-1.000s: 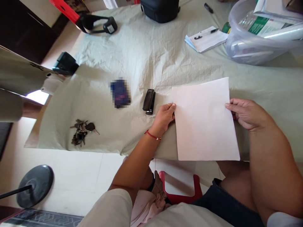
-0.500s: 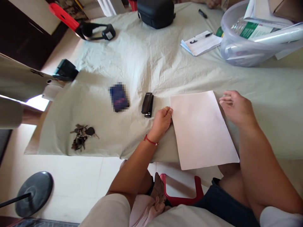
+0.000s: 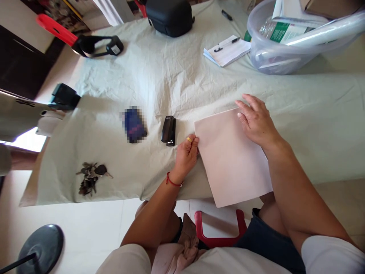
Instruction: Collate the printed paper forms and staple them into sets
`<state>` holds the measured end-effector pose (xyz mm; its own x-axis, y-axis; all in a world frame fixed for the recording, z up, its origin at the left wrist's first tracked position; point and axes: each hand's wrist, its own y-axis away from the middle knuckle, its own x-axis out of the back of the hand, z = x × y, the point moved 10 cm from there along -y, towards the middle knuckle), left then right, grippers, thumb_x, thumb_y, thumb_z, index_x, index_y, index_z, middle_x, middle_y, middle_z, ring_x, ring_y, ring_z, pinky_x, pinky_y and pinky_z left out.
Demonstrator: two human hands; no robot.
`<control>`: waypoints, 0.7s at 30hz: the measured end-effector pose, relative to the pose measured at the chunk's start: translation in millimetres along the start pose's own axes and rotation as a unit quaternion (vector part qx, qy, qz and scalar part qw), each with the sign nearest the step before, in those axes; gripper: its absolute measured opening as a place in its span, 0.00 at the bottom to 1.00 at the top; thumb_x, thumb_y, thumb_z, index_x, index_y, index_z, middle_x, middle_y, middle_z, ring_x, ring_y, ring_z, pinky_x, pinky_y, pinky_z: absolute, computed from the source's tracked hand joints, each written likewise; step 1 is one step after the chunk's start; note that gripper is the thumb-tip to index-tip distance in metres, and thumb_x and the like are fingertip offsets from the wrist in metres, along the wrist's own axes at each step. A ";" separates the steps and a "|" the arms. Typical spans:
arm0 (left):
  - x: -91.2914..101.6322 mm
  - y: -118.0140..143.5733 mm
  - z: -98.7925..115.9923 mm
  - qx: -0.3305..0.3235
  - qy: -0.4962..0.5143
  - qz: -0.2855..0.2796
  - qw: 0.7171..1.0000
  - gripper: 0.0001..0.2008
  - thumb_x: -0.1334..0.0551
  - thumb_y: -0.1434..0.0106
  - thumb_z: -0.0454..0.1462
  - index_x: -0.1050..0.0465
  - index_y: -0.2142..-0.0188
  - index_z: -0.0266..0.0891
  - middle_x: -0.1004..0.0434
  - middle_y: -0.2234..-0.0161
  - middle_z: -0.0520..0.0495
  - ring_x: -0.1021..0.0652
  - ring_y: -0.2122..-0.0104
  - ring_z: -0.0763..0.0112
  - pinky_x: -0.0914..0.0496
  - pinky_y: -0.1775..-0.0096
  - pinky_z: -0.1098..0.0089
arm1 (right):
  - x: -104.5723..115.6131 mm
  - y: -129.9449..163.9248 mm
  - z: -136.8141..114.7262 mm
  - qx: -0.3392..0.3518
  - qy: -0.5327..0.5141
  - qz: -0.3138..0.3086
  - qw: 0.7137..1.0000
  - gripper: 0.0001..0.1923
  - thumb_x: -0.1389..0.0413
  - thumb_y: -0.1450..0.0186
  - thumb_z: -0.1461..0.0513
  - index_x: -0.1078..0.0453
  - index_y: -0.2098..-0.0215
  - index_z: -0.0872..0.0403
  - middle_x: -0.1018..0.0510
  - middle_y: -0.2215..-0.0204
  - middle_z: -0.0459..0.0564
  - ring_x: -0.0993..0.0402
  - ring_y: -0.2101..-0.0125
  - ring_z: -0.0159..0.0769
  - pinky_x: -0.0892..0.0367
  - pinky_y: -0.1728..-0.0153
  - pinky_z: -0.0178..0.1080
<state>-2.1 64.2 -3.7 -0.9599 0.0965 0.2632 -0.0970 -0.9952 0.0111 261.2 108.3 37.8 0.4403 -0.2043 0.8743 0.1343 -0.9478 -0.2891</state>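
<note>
A blank sheet of paper [image 3: 228, 163] lies partly on the cloth-covered table, its near end jutting past the edge over my lap. My left hand [image 3: 186, 154] is closed, pinching the sheet's left edge near its far left corner; I cannot tell whether it is one sheet or a thin stack. My right hand [image 3: 258, 121] hovers at the far right corner of the paper, fingers apart and holding nothing. Just left of my left hand rests a black stapler [image 3: 168, 130]. Beyond that is a dark blue, pixelated item [image 3: 134, 125].
A bunch of keys [image 3: 90, 177] lies near the front left edge. At the back are a black case [image 3: 169, 17], a paper pad [image 3: 228, 53] with a pen, and a clear plastic tub [image 3: 273, 64] holding papers and a bottle. A red-framed stool [image 3: 221, 241] stands below.
My right hand has moved left from beside the paper to over its far right corner. My left hand keeps its pinch on the left edge. The view has shifted slightly.
</note>
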 end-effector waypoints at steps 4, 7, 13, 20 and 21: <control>-1.6 1.1 12.5 -0.053 -0.054 -0.021 0.997 0.32 0.45 0.24 0.67 0.40 0.70 0.46 0.39 0.78 0.56 0.35 0.77 0.71 0.40 0.73 0.66 | -4.3 -4.0 -3.4 0.005 0.002 -0.021 1.000 0.26 0.53 0.19 0.56 0.23 0.30 0.44 0.26 0.26 0.54 0.38 0.22 0.59 0.39 0.25 0.71; -1.4 2.2 16.0 -0.073 -0.085 -0.029 0.993 0.32 0.47 0.23 0.68 0.39 0.70 0.46 0.34 0.78 0.54 0.33 0.78 0.71 0.38 0.72 0.65 | -7.8 -3.7 -2.7 -0.007 -0.015 -0.034 0.999 0.25 0.54 0.20 0.57 0.19 0.35 0.46 0.17 0.34 0.54 0.34 0.24 0.60 0.36 0.26 0.69; 0.9 1.3 4.4 -0.036 -0.067 -0.035 0.997 0.32 0.46 0.24 0.68 0.39 0.70 0.46 0.33 0.78 0.54 0.32 0.77 0.70 0.37 0.71 0.65 | -12.2 -2.1 -5.1 -0.018 -0.020 -0.061 0.998 0.26 0.53 0.21 0.58 0.19 0.35 0.46 0.17 0.34 0.54 0.32 0.26 0.60 0.35 0.27 0.70; 4.2 -1.3 -5.3 0.029 -0.012 -0.020 0.999 0.28 0.40 0.23 0.62 0.39 0.69 0.46 0.38 0.78 0.56 0.37 0.77 0.71 0.43 0.72 0.66 | -13.0 -1.1 6.2 -0.044 -0.023 -0.063 0.997 0.24 0.52 0.23 0.58 0.17 0.39 0.43 0.17 0.45 0.57 0.23 0.39 0.59 0.25 0.36 0.67; 4.5 -1.1 -5.6 0.036 -0.005 -0.019 0.999 0.27 0.40 0.22 0.60 0.38 0.69 0.46 0.38 0.78 0.56 0.38 0.77 0.71 0.43 0.71 0.67 | -13.4 -1.2 6.3 -0.043 -0.023 -0.055 0.997 0.24 0.51 0.23 0.58 0.17 0.38 0.44 0.18 0.44 0.58 0.23 0.39 0.59 0.25 0.37 0.67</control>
<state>-7.9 65.8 -8.0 -0.9531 0.1352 0.2709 -0.1147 -0.9893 0.0902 260.7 113.7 23.9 0.4672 -0.0878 0.8798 0.1082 -0.9819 -0.1554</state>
